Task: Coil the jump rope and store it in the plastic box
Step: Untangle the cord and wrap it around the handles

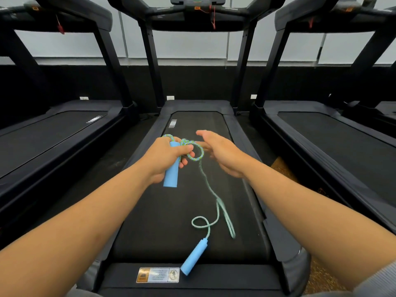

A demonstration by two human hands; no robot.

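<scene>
The jump rope has a light green braided cord and two blue foam handles. My left hand is shut on one blue handle, with a few loops of cord wound over its fingers. From those loops the cord hangs down to the treadmill belt, where it lies in a curl. The second blue handle rests on the belt's near end. My right hand hovers just right of the loops, fingers spread, blurred and holding nothing. No plastic box is in view.
I stand at the near end of the middle treadmill, whose uprights and console rise ahead. A treadmill flanks it on the left and another treadmill on the right. Brown floor shows at right.
</scene>
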